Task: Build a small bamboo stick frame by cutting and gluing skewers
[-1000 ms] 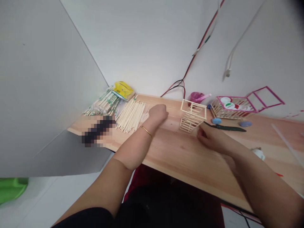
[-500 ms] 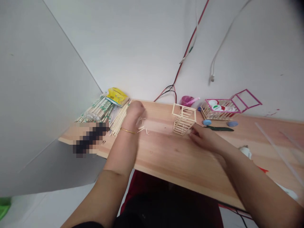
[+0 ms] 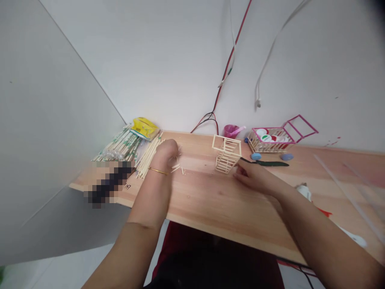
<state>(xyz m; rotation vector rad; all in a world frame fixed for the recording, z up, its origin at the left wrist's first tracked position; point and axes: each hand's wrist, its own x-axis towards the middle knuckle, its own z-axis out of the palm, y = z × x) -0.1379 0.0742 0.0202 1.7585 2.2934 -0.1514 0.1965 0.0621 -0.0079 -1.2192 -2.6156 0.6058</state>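
"On a pale wooden worktop (image 3: pixel 198 200), where does the stick frame (image 3: pixel 227 155) stand?"

"Near the middle, just to the left of the person's right hand (image 3: pixel 252 177), its pale open lattice right at the fingertips."

"Is it gripped?"

"The right hand is half curled, fingers bent in at the frame's lower right edge. Whether they close on it or merely rest beside it, I cannot tell from this angle."

"And the left hand (image 3: pixel 167 151)?"

"It shows over the right side of a pile of loose sticks (image 3: pixel 146 159), well apart from the frame, a gold bangle (image 3: pixel 158 171) at the wrist. Its back hides the fingers, so I cannot tell how far open it is or what it holds. Short stick pieces (image 3: pixel 175 167) lie scattered just beside it."

"What lines the rear?"

"At left, a yellow packet (image 3: pixel 144 127) lies against wrapped chopsticks (image 3: pixel 122 145). Farther right, a purple cup (image 3: pixel 230 131) sits behind the frame, near a purple-rimmed basket (image 3: pixel 258 145) of red and white items. A dark green tool (image 3: pixel 273 163) lies in front of it."
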